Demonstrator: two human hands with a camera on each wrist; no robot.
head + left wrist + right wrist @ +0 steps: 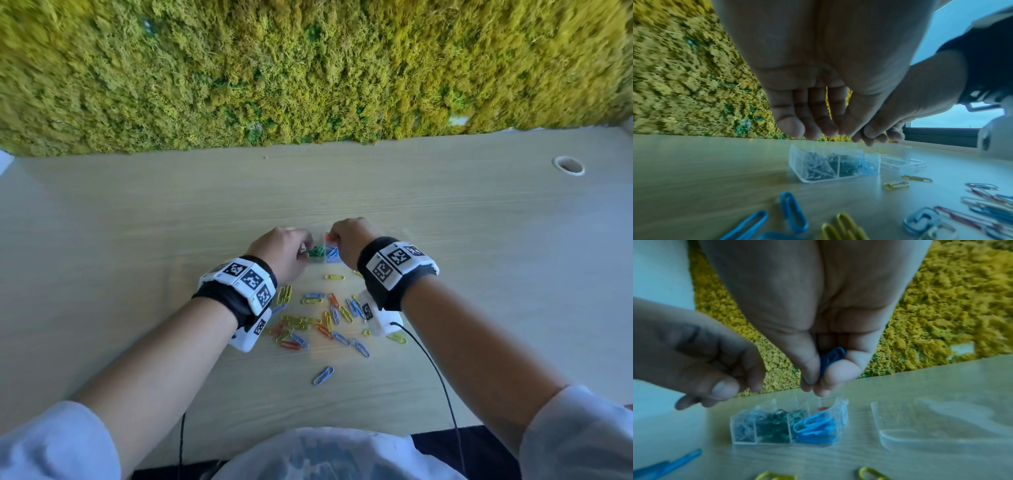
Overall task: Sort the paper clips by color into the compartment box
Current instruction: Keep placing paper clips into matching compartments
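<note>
A small clear compartment box [313, 262] sits on the wooden table between my two hands. It holds white, green and blue paper clips in separate cells [774, 434], with something red in a cell behind. My right hand [818, 382] hovers just above the box and grips a bunch of blue paper clips [833, 357] in curled fingers. My left hand [818, 129] hangs over the box's left side [797, 162], fingers pointing down together, with no clip seen in them. Several loose clips [325, 318] in yellow, blue, red and white lie scattered nearer to me.
The box's clear lid [920, 434] lies flat just right of it. A moss wall [308, 68] rises behind the table, and a cable hole [569, 165] is at the far right. One blue clip [323, 375] lies apart, closer to me.
</note>
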